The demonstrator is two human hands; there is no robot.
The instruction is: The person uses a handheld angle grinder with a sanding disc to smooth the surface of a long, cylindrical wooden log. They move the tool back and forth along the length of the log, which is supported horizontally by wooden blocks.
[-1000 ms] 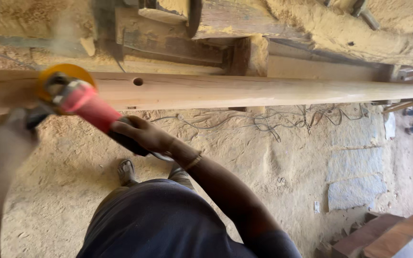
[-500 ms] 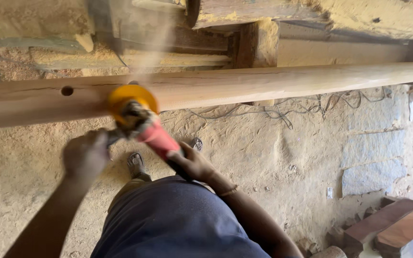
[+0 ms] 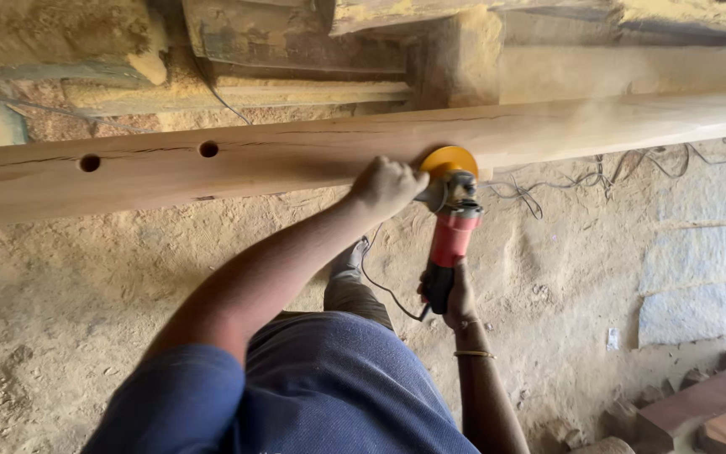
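Just one view here, a head-worn cam looking steeply down past the person's own chest and arms. It faces a long wooden beam [image 3: 296, 155] running across the upper frame, with the sawdust-covered floor [image 3: 69, 294] below. Pretty close in, roughly arm's reach.

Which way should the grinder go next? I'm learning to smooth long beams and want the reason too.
Probably slide it a little further right along the beam. Both hands, left hand and right hand, hold the red grinder, its yellow disc is on the beam's near face, and much beam lies rightward.
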